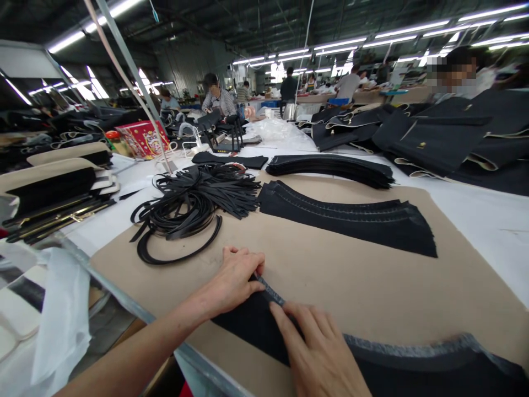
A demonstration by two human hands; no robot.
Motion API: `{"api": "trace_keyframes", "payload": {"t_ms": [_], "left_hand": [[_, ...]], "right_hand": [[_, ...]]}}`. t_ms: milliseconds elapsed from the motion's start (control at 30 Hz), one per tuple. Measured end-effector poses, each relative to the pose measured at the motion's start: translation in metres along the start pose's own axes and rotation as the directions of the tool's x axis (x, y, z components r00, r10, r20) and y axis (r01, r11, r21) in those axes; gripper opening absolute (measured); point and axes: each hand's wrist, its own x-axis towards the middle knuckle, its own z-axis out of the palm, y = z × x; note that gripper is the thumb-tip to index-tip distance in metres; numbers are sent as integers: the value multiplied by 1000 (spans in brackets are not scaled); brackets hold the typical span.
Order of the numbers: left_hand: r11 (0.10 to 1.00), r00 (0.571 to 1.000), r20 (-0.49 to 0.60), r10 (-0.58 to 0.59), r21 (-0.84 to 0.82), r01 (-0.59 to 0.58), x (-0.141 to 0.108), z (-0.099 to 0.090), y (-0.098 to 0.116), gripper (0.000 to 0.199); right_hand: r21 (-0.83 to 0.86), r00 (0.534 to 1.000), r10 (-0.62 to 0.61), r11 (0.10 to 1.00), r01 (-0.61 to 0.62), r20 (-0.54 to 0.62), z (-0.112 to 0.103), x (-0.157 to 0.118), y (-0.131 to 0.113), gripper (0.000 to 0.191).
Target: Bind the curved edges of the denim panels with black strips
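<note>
A curved black fabric panel (248, 325) lies along the near edge of the table, with a greyish strip along its upper edge. My left hand (239, 278) is closed at the panel's left end, thumb and fingers pinching the edge. Just to the right, my right hand (318, 344) has its thumb on the strip and its other fingers bent over the edge, holding the same panel. Beyond them is another curved black panel (347, 218) with a stitched-looking double line. A bundle of black strips (194, 196) sits left of it, with a looped band (179, 259) in front.
Stacked curved black pieces (330, 168) lie at the back of the tan board (314, 270). Large black panels (450, 132) are heaped at right. Beige-and-black pieces (53, 176) stand at left near the metal table edge (111, 284). Other people work farther back.
</note>
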Motion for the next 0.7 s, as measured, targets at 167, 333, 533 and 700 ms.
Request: {"api": "trace_keyframes", "payload": {"t_ms": [167,333,533,700], "left_hand": [[995,996,-56,-64,-78,59,-4,-1,-17,16],[948,991,-48,-128,-300,107,-2,-4,-40,7],[912,986,-49,-157,-390,126,2,1,-46,9],[889,980,-36,-196,-428,162,3,8,-49,12]], "right_hand": [[-17,996,36,999,-35,84,21,21,-12,56],[-73,1000,16,997,-15,12,31,12,-9,54],[-126,999,-4,992,-2,-52,36,12,-8,45],[-143,998,-6,990,-4,-68,39,12,-8,43]]}}
